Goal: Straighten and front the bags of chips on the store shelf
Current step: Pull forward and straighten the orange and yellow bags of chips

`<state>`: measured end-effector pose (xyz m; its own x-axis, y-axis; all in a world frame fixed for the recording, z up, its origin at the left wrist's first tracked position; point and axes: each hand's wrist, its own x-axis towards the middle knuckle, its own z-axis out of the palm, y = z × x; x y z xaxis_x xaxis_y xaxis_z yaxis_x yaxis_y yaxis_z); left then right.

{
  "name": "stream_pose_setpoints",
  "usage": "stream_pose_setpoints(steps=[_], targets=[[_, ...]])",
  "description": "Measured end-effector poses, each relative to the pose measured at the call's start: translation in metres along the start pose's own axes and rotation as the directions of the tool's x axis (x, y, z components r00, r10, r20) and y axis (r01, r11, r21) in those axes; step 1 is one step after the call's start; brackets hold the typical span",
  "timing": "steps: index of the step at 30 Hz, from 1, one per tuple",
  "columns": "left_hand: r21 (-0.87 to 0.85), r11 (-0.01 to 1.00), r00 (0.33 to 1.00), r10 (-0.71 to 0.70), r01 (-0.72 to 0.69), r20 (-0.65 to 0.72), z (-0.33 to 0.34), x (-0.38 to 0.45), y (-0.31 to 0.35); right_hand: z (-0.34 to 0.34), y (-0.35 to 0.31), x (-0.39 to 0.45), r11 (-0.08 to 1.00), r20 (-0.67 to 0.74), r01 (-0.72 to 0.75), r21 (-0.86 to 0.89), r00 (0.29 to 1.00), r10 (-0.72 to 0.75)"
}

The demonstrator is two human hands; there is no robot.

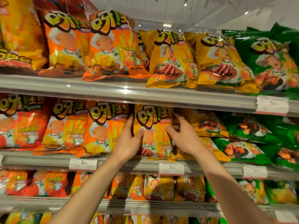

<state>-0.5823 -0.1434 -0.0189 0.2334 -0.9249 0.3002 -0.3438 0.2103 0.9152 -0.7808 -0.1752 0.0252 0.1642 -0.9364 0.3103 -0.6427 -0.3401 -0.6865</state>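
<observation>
A yellow chip bag [154,120] stands upright at the front of the middle shelf [123,162]. My left hand [129,141] grips its left edge, thumb on the front and fingers behind. My right hand [181,136] holds its right edge the same way. Orange bags [103,126] stand upright to its left. To its right, yellow bags [208,123] lie tilted flat and green bags [242,146] lie piled on their backs.
The upper shelf [113,89] carries orange, yellow and green bags [271,59] behind a clear lip. A lower shelf [145,206] holds more bags. Price tags [171,168] hang on the shelf rails.
</observation>
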Motion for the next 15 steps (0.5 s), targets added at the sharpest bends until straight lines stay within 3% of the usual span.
stream_pose_setpoints(steps=[6,9,12,15], targets=[[0.044,0.987,0.986,0.152,-0.156,0.074,-0.019,-0.028,0.0,-0.011,0.0,-0.043,0.997,-0.184,0.043,0.071,0.983,-0.029],[0.1,0.975,0.98,0.196,-0.198,0.023,-0.024,-0.046,-0.002,-0.012,0.001,-0.073,0.985,-0.226,0.033,0.171,0.974,0.006],[0.022,0.99,0.99,0.139,-0.14,0.029,-0.025,-0.067,-0.003,-0.011,0.013,-0.1,0.955,-0.181,-0.038,0.296,0.979,0.095],[-0.118,0.992,0.991,0.053,-0.038,0.125,-0.017,-0.084,-0.009,-0.007,0.04,-0.123,0.989,-0.213,-0.005,0.149,0.976,0.037]])
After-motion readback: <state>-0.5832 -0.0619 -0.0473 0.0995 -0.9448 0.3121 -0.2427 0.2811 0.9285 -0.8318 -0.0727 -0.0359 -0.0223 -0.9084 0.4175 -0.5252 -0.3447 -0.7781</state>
